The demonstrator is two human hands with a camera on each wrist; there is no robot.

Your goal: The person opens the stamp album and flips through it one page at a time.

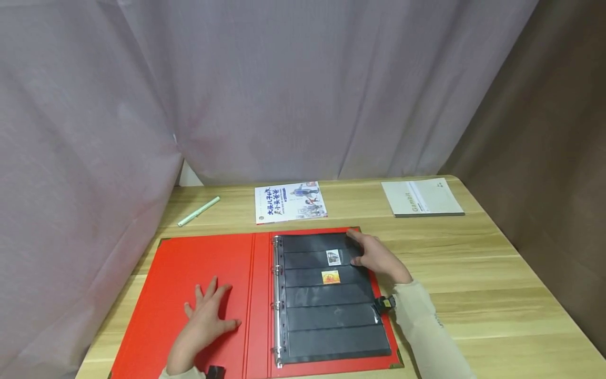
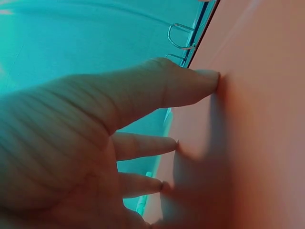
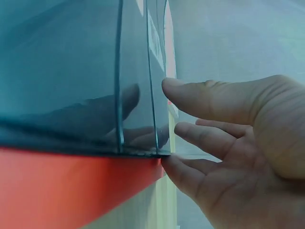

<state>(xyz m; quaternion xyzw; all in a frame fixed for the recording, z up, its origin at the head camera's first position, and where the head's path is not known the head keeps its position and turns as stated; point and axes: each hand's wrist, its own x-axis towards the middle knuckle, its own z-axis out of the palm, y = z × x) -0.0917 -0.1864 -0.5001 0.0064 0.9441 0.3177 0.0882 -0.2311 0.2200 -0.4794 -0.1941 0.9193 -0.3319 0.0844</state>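
A red ring binder (image 1: 203, 263) lies spread open on the table, a black stamp page (image 1: 331, 337) with clear strip pockets held on its metal rings (image 1: 277, 305). Two stamps sit in the upper strips: a white-and-grey stamp (image 1: 333, 257) and, below it, a yellow-orange stamp (image 1: 331, 277). My left hand (image 1: 203, 321) rests on the bare red cover, fingers spread, fingertips touching it in the left wrist view. At the page's upper right edge is my right hand (image 1: 379, 256). In the right wrist view, a fingertip (image 3: 170, 164) touches the page edge while the thumb stays uncurled.
Behind the binder lie a pale green pen (image 1: 199, 211), a white illustrated booklet (image 1: 291, 202) and, farther right, a grey-white book (image 1: 423, 197) marked Gambit. Grey curtains (image 1: 303, 89) hang along the back and left; a brown one (image 1: 544, 158) borders the right.
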